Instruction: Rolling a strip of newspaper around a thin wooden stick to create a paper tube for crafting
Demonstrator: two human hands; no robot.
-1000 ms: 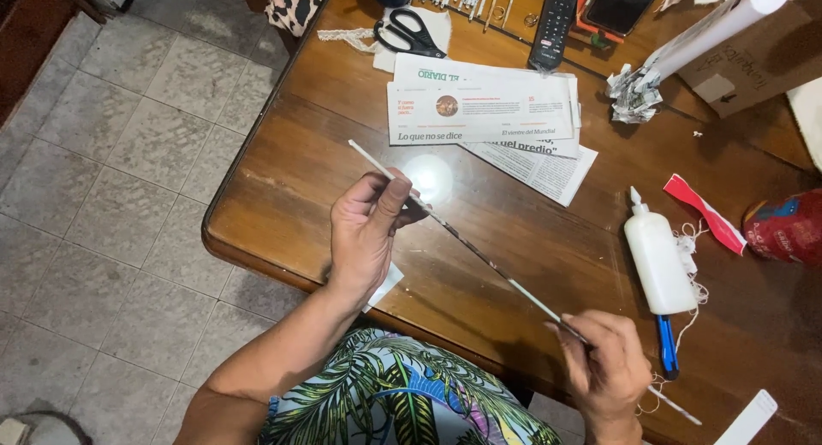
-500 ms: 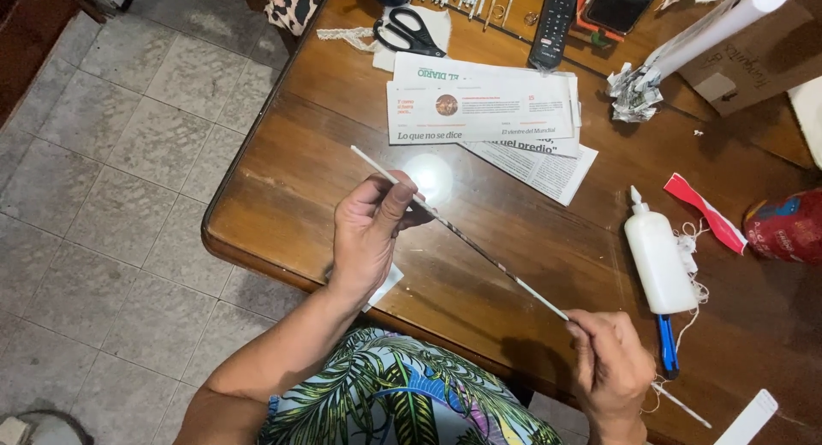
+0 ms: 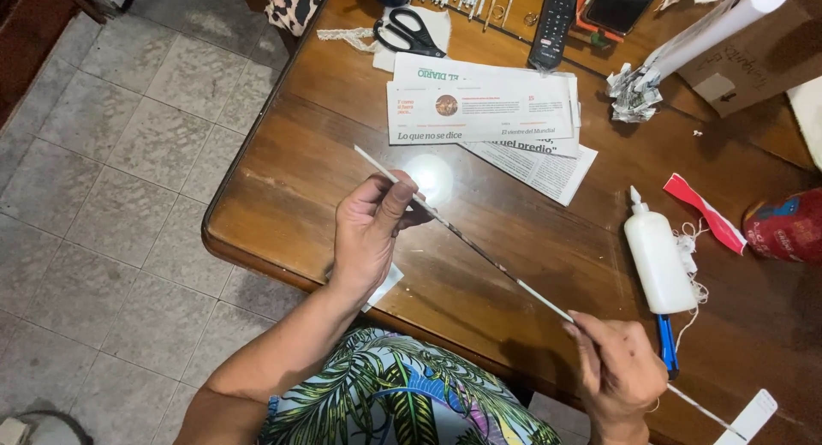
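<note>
A long thin rolled paper stick (image 3: 479, 250) runs diagonally above the brown wooden table (image 3: 282, 214). My left hand (image 3: 370, 231) pinches it near its upper left end between thumb and fingers. My right hand (image 3: 618, 372) grips it near the lower right, and a thin tail of the stick pokes out past that hand toward the table's near edge. Both hands hold the stick just above the tabletop.
Folded newspaper strips (image 3: 479, 111) lie behind the stick. Black scissors (image 3: 409, 32), a remote control (image 3: 553, 21) and a phone (image 3: 621, 4) sit at the far edge. A white glue bottle (image 3: 658, 255), a blue pen (image 3: 666, 342), a red strip (image 3: 705, 212) and a red can (image 3: 788, 226) lie right.
My right hand has slid slightly down the stick toward its lower right end. My left hand keeps its pinch in the same place.
</note>
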